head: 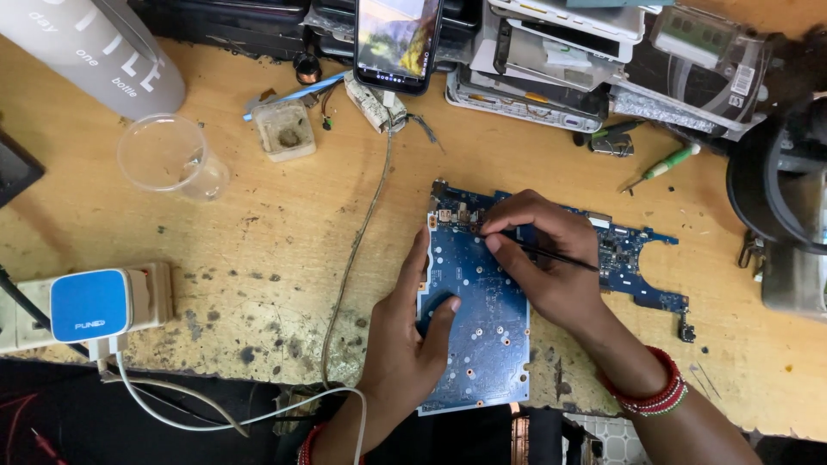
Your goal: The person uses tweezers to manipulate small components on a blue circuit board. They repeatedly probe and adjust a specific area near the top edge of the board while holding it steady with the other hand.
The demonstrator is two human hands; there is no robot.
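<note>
Head view: a blue circuit board (482,327) is pinned flat by the left hand (405,344); a thin black tool (551,256) is pinched in the right hand (543,258), its tip set at the board's top-left corner, work there evidently unfinished.

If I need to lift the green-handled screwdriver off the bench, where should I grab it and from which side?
Probably by the green handle of the screwdriver, coming from above. It lies flat on the wooden bench, handle toward the upper right, thin shaft toward the lower left. The handle is the thickest part, with bare bench on both sides; the stacked devices crowd the far side.
</note>
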